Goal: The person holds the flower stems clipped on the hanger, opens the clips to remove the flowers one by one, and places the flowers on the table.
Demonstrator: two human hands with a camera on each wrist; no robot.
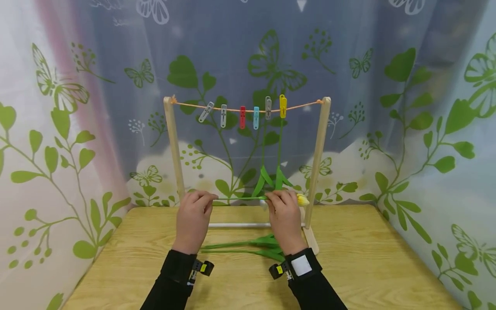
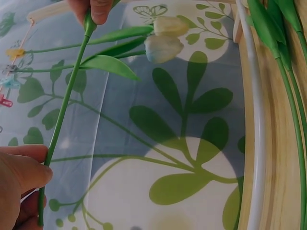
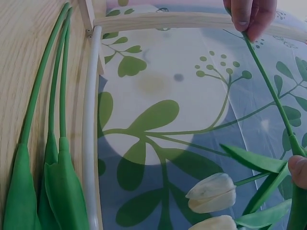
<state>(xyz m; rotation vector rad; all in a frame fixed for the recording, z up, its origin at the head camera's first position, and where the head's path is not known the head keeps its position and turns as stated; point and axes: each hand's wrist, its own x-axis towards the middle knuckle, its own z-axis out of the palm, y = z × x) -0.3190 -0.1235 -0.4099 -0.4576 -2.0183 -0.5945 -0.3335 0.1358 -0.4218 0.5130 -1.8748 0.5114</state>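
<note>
A tulip with a green stem (image 1: pixel 240 198) and a yellow bloom (image 1: pixel 302 200) is held roughly level in front of a small wooden frame. My left hand (image 1: pixel 195 219) pinches the stem near its lower end, thumb against fingers, as the left wrist view shows. Close to the leaves and bloom, my right hand (image 1: pixel 286 219) grips the same tulip. Behind, two tulips hang bloom down from an orange string (image 1: pixel 306 106), one under a grey clothespin (image 1: pixel 268 107), the other under a yellow clothespin (image 1: pixel 283 106). Their pale blooms (image 3: pixel 212 192) show in the wrist views.
Several more tulips (image 1: pixel 248 245) lie on the wooden table (image 1: pixel 240 284) below my hands. Along the string sit two other grey clothespins, a red clothespin (image 1: pixel 242 117) and a blue clothespin (image 1: pixel 256 118). Wooden posts (image 1: pixel 319 159) and a white rod (image 1: pixel 240 225) form the frame.
</note>
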